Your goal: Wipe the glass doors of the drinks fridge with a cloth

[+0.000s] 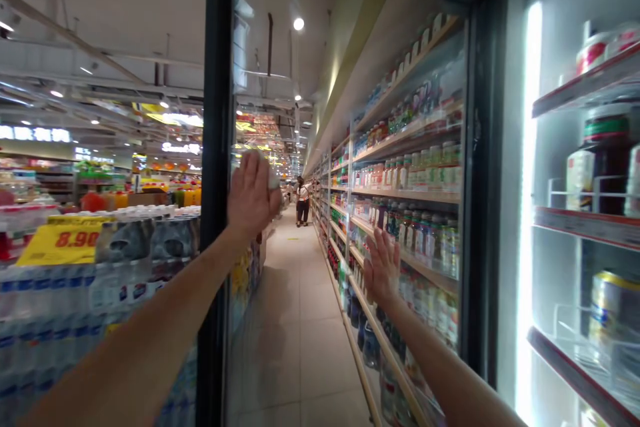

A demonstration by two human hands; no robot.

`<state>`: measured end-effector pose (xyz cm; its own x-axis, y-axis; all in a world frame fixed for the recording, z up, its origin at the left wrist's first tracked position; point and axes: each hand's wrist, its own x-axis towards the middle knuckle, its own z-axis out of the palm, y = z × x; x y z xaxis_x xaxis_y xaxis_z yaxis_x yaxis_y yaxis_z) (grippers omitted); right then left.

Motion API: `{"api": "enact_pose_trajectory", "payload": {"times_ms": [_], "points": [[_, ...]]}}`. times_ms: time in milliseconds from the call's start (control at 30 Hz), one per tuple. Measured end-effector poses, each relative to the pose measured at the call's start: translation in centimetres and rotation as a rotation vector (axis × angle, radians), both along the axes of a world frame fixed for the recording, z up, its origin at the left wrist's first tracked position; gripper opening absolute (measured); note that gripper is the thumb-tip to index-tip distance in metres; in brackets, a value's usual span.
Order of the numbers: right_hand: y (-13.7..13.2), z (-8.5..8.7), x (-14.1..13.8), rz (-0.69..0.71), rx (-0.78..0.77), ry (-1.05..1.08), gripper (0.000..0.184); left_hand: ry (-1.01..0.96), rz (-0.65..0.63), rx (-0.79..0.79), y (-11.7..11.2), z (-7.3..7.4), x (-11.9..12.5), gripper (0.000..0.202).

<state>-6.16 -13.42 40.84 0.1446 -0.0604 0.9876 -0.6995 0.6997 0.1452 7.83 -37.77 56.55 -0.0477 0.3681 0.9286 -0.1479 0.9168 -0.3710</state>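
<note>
A glass cooler door (219, 113) with a black frame stands swung out in front of me. Near the left edge of the pane is my left hand (250, 197), its fingers laid over a small white wad (273, 179) that looks like a cloth, mostly hidden under the palm. My right hand (383, 270) is raised lower down toward the right side of the pane, with stretched fingers and nothing visible in it. It is at or close to the glass; actual contact I cannot tell. Both hands are slightly blurred.
Lit cooler shelves (590, 220) with bottles and cans are at the right. Through the glass, long shelves of drinks (410, 173) line an aisle floor (300, 307), where a person (303, 201) stands far off. Stacked bottle packs (55, 320) with a yellow price sign (65, 240) fill the left.
</note>
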Motion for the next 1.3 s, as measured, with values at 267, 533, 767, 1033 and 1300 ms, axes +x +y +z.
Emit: {"api": "enact_pose_trajectory", "payload": {"times_ms": [267, 533, 767, 1033, 1300], "points": [[0.0, -0.1, -0.2, 0.005, 0.001, -0.004, 0.060, -0.400, 0.018, -0.484, 2.4, -3.6, -1.0, 0.065], [0.0, -0.2, -0.4, -0.006, 0.002, 0.004, 0.060, -0.183, 0.023, -0.266, 5.3, -4.3, -2.9, 0.061], [0.1, -0.1, -0.1, 0.000, 0.007, -0.006, 0.061, -0.270, 0.011, -0.298, 5.2, -4.2, -2.5, 0.061], [0.2, -0.1, -0.1, 0.015, 0.015, -0.016, 0.060, -0.372, -0.024, -0.547, 5.7, -6.7, -2.6, 0.058], [0.1, -0.1, -0.1, 0.039, -0.009, -0.006, 0.060, -0.167, 0.058, -0.125, 5.0, -4.7, -1.8, 0.059]]}}
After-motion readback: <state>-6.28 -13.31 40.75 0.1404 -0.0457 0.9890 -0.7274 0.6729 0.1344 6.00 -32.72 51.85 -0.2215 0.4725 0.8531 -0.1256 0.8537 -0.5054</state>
